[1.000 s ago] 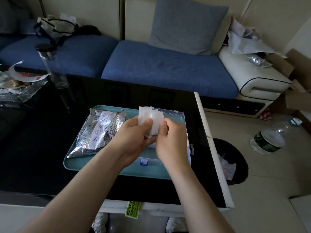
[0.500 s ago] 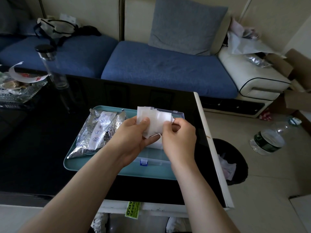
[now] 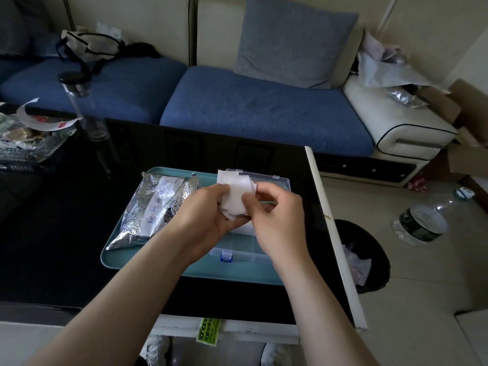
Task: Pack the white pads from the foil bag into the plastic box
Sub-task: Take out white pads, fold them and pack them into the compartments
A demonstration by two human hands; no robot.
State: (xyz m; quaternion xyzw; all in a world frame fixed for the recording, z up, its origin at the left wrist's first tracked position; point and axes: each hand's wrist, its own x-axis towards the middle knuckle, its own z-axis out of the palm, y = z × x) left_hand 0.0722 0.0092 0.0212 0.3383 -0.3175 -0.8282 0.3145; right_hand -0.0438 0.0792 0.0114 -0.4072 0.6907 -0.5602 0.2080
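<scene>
Over the plastic box (image 3: 239, 250), the left grip (image 3: 208, 220) cupped the white pads (image 3: 235, 196) and the right grip (image 3: 277, 223) pinched their edge. Light and floppy, they seemed best squeezed as one stack.

The rectangular teal plastic tray (image 3: 118, 260) sits on the glossy black table (image 3: 52, 247), near its right edge. On the tray, the crinkled silver foil bag (image 3: 148, 215) lies left and the clear plastic box (image 3: 243, 249) right. The left hand (image 3: 206, 220) and right hand (image 3: 277, 217) hold the stack of white pads (image 3: 236, 196) above the box, which perhaps holds some too. The blue-cushioned sofa (image 3: 264, 112) stands behind the table.
</scene>
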